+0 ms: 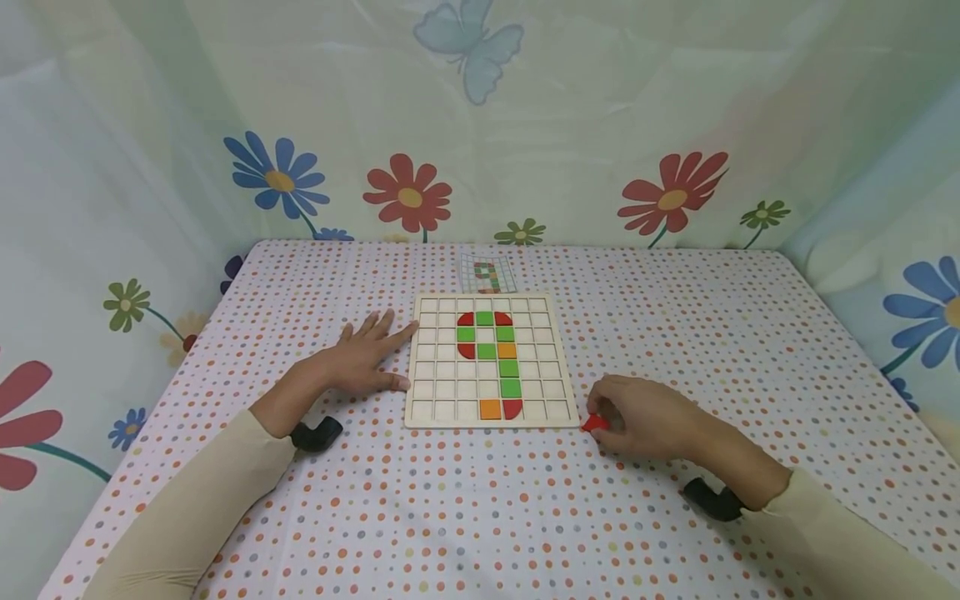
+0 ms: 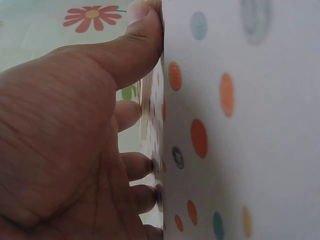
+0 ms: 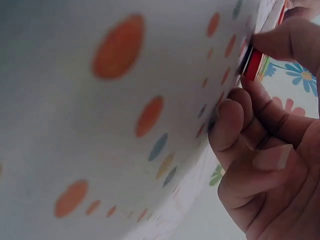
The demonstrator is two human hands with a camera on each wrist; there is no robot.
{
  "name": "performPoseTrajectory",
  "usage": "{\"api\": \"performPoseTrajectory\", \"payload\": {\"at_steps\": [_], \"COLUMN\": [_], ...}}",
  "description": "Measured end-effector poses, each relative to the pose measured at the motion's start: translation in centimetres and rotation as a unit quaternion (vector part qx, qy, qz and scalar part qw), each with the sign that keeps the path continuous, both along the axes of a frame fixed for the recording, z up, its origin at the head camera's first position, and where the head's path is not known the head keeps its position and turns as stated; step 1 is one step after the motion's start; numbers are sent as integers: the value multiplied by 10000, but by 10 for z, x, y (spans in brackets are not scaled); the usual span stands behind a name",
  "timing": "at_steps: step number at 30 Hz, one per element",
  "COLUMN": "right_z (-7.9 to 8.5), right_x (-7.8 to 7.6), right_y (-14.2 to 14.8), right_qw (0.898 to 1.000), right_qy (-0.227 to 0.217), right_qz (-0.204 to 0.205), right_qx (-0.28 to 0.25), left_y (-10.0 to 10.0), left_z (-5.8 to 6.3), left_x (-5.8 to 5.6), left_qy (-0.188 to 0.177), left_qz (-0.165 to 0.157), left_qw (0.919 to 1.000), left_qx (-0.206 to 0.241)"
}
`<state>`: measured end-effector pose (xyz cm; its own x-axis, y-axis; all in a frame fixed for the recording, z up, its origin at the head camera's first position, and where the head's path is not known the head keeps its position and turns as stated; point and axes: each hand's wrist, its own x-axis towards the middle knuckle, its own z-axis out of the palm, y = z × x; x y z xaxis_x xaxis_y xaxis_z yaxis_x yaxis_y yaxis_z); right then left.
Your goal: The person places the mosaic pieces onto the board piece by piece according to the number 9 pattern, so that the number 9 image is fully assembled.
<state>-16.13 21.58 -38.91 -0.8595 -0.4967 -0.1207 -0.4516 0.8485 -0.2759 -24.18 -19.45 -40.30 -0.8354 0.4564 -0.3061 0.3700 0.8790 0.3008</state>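
Observation:
A pale wooden grid board lies flat on the table, bearing green, red and orange tiles set in the shape of a 9. Against its left edge rest the thumb and a fingertip of my left hand, the fingers spread and fairly straight. My right hand, beside the board's lower right corner, pinches a small red tile between thumb and finger. In the right wrist view the red tile shows edge-on by the thumb; the fingers partly cover it. The other fingers there are curled.
Behind the board stands a pattern card printed with a similar coloured figure. A dotted cloth covers the table. A flowered curtain hangs at the back and sides. Each wrist wears a black camera mount.

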Motion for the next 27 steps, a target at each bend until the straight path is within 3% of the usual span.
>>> {"api": "performPoseTrajectory", "payload": {"at_steps": [5, 12, 19, 27], "right_z": [2, 12, 17, 9], "right_x": [0, -3, -2, 0], "right_y": [4, -2, -48, -109], "right_qw": [9999, 9986, 9972, 9942], "right_qy": [-12, 309, 335, 335], "right_qz": [50, 93, 74, -434], "right_qx": [-132, -424, -665, -928], "left_y": [1, 2, 1, 0], "left_z": [-2, 3, 4, 3], "left_x": [0, -1, 1, 2], "left_qy": [4, -14, 38, 16], "left_qz": [-32, -43, -64, -35], "left_qw": [10000, 10000, 10000, 10000], "left_qx": [-12, -45, -54, -2]}}
